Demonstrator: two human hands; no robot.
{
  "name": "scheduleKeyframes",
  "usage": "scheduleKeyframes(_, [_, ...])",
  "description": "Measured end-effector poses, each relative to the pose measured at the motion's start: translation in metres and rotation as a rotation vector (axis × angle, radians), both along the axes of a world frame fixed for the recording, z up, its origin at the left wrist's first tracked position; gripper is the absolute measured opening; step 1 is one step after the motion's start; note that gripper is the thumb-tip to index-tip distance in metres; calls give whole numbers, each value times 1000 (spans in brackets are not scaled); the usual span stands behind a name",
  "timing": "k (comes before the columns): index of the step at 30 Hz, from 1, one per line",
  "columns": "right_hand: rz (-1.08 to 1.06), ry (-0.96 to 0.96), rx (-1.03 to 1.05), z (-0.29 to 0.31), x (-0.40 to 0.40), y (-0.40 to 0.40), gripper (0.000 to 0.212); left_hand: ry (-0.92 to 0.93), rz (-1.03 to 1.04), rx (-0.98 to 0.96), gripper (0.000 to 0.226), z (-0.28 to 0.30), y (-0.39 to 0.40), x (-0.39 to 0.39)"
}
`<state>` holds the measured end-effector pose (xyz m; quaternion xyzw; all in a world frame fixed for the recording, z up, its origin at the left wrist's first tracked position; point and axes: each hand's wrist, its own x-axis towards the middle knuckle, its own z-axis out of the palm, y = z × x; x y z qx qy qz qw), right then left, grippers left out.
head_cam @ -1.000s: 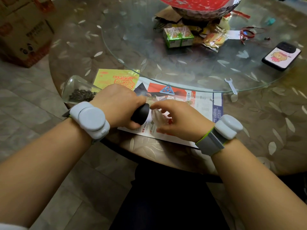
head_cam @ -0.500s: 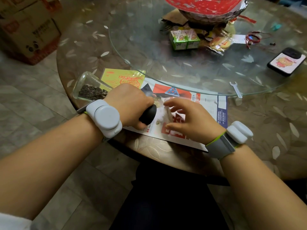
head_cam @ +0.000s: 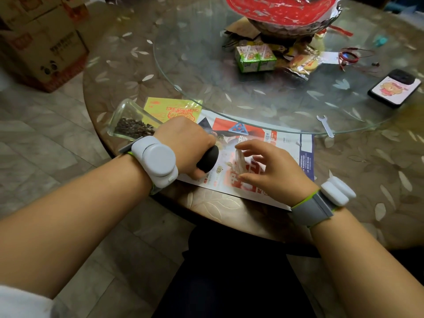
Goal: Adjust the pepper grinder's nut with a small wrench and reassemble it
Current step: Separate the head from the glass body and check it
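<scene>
Left hand [head_cam: 183,143] fingers grip the grinder's black top [head_cam: 207,161]; right hand [head_cam: 270,171] fingers spread, holding nothing

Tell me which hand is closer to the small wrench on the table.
Right. The right hand rests on the flyer below and left of the wrench; the left hand grips the grinder farther left.

Clear glass grinder body [head_cam: 128,120], matt black cap [head_cam: 207,158], metal wrench [head_cam: 325,125], glossy paper flyer [head_cam: 286,143].
</scene>
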<state>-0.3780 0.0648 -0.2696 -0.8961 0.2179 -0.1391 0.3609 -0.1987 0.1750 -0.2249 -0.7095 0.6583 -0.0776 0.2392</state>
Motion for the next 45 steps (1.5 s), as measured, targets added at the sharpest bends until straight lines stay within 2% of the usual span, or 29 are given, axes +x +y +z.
scheduleKeyframes(6, [11, 15, -14, -1, 2, 2, 59, -13, 14, 20, 39, 0, -2, -1])
scheduleKeyframes(12, [-48, -60, 123, -6, -2, -4, 55, -6, 33, 5, 40, -4, 1, 1])
scheduleKeyframes(21, [-67, -100, 140, -13, 0, 1, 54, -14, -44, -116, 34, 4, -2, -8])
scheduleKeyframes(26, [-78, -110, 157, -15, -2, 0, 55, -10, -37, -60, 41, -3, -7, -12])
scheduleKeyframes(30, [-87, -99, 86, -14, -3, 0, 56, -42, -47, -48, 46, -5, -6, -7])
scheduleKeyframes(36, [-65, -88, 23, -14, -2, 4, 56, 5, -43, -73, 48, -4, -3, -5])
scheduleKeyframes(39, [-107, -168, 86, -9, 1, 1, 56, 100, -35, -230, 51, 0, 0, 1])
scheduleKeyframes(42, [-143, -338, 321, 2, -2, -2, 54, 322, -52, -512, 60, 7, 8, 6])
scheduleKeyframes(45, [-106, -446, 506, 16, -5, 0, 55, 461, -113, -680, 68, 7, 14, 1])
